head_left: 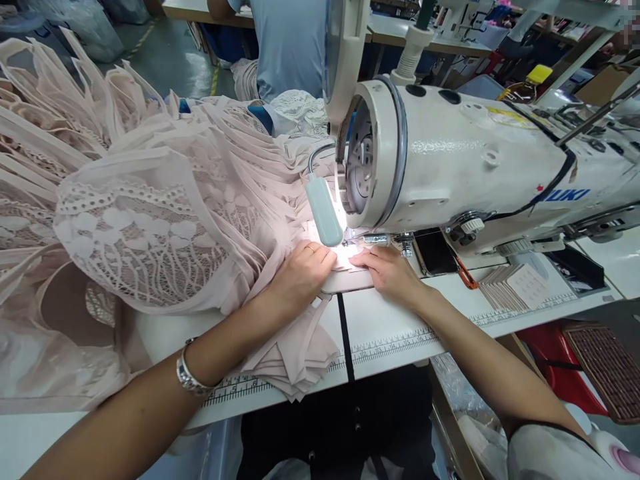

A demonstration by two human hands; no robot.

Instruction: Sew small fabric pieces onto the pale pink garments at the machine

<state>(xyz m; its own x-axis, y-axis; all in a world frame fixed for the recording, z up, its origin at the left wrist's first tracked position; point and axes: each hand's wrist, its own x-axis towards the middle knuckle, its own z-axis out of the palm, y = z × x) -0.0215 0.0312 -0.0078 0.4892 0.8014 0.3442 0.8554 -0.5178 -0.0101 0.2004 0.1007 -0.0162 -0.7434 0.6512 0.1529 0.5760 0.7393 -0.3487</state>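
Under the sewing machine's [450, 153] needle area, a small pale fabric piece [345, 259] lies brightly lit. My left hand [305, 270] is closed at its left edge, fingers curled and pressed together on the cloth. From the other side, my right hand [387, 268] pinches the fabric's right edge between thumb and fingers. Part of the needle and presser foot is hidden behind a small green lamp [324, 210]. Pale pink lace bra pieces [145, 227] are heaped left of my left hand, and layered fabric ends [300, 360] hang below my left wrist.
A stack of pale cards [517, 287] sits right of my right hand, near a dark phone-like object [437, 252] and an orange-handled tool [466, 273]. A measuring tape [390, 347] runs along the table's front edge. A person in blue [290, 47] sits beyond the heap.
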